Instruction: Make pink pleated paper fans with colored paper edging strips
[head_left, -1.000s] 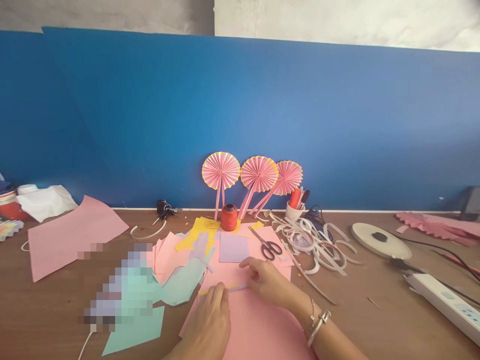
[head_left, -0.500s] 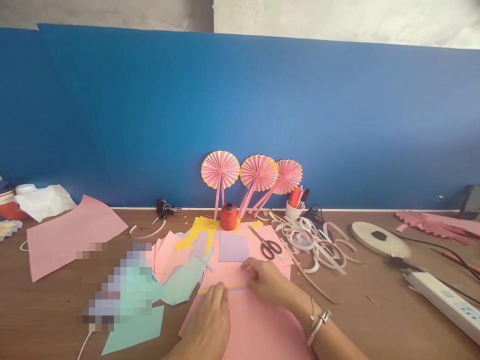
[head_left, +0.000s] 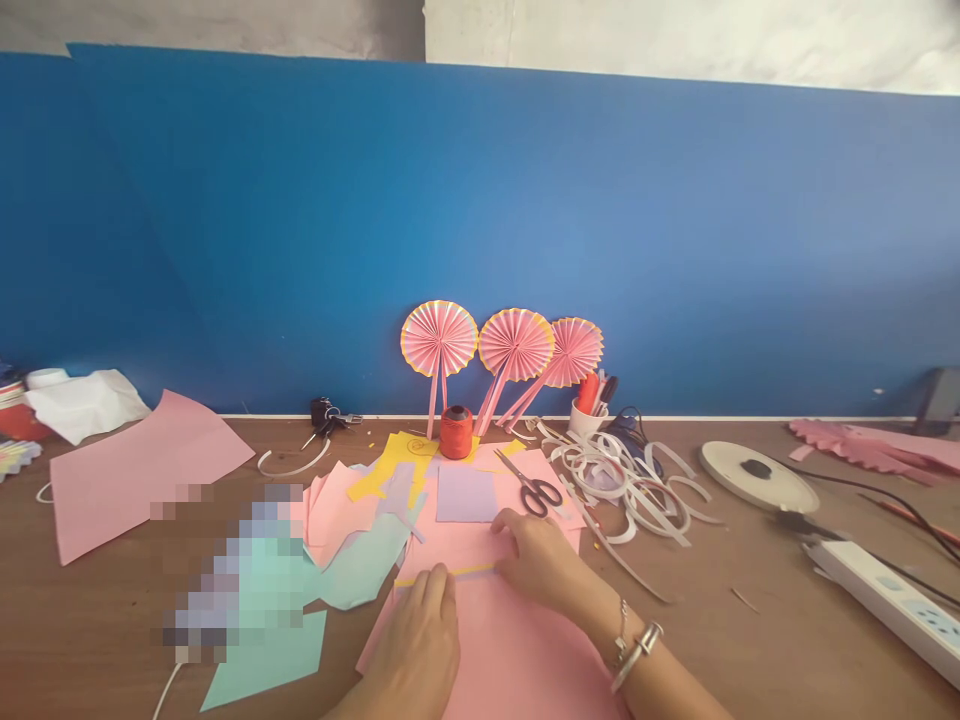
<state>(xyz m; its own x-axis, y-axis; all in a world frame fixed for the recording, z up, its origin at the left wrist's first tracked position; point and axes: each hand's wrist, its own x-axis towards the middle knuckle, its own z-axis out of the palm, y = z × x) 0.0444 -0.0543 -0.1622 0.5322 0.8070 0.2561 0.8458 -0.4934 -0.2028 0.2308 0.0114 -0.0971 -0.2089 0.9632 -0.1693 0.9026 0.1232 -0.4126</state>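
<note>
Pink paper, yellow-edged, away from back edge of counter: left hand flat on it, right hand curled, grip unclear; apparently aligning; next needs even pressure.

The brown counter carries overlapping pink paper sheets at its near middle, teal paper and a loose pink sheet leftward, keys toward the back, curled white strips and a power strip rightward.
</note>
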